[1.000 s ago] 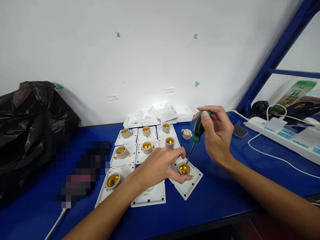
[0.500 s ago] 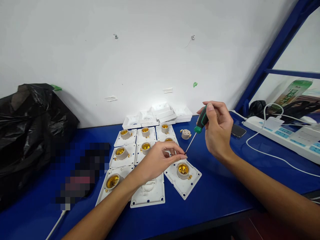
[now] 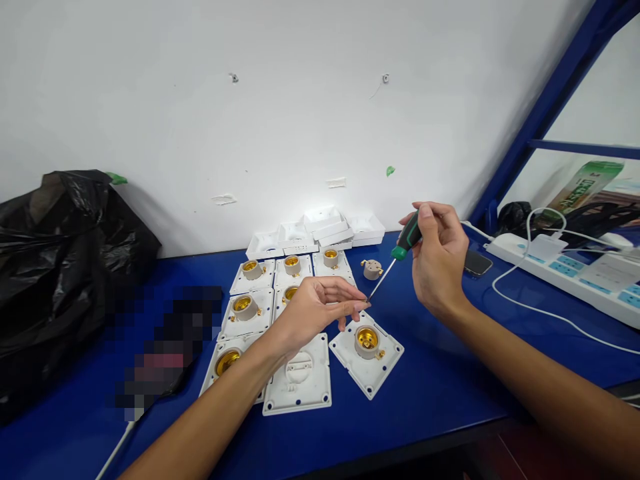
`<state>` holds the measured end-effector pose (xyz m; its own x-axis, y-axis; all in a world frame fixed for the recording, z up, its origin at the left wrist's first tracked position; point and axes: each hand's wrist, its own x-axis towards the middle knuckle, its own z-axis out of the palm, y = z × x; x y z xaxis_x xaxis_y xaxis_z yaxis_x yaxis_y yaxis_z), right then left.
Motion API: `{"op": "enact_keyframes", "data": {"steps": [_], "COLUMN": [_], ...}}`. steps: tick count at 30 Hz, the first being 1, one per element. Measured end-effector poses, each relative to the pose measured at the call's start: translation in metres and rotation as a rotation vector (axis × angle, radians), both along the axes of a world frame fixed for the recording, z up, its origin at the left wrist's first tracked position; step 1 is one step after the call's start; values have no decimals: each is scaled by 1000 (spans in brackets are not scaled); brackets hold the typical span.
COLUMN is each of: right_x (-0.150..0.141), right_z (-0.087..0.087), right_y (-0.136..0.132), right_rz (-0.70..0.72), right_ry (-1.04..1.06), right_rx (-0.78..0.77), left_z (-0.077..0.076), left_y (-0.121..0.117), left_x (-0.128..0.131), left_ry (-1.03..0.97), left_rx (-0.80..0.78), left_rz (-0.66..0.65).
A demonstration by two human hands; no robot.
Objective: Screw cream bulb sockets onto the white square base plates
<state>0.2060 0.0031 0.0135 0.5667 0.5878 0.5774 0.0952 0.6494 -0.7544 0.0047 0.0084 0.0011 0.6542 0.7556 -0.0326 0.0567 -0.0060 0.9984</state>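
Note:
My right hand (image 3: 440, 261) grips a screwdriver with a green and black handle (image 3: 407, 239), held slanted above the blue table (image 3: 440, 387). Its thin shaft points down-left to my left hand (image 3: 315, 310). That hand hovers over the table, thumb and forefinger pinched together at the shaft's tip; what they hold is too small to see. Just below the tip lies a white square plate (image 3: 374, 379) with a beige lamp socket (image 3: 367, 340) with a brass inside. A white plate (image 3: 299, 380) lies face down beside it.
Several more socket plates (image 3: 245, 308) lie in rows behind my left hand. A loose socket (image 3: 371, 269) and stacked white covers (image 3: 325, 223) sit by the wall. A black bag (image 3: 55, 267) fills the left. A phone (image 3: 477, 262), power strip (image 3: 575, 273) and cables are on the right.
The screwdriver tip has lifted out of the socket and swung up and right. My left hand has let go of the socket plate and risen to pinch at the tip.

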Motion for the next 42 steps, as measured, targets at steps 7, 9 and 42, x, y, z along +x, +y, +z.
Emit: {"op": "enact_keyframes", "data": {"steps": [7,9,42], "right_x": [0,0,0], "right_z": [1,1,3], "right_y": [0,0,-2], "right_rz": [2,-5,-54], "right_ry": [17,17,-15], "right_rx": [14,16,86], "left_z": [3,3,3], "left_y": [-2,-2,1], "left_x": [0,0,-1], "left_ry": [6,20,-42], "left_rx": [-26,-24,-22], "left_rz": [2,3,144]}}
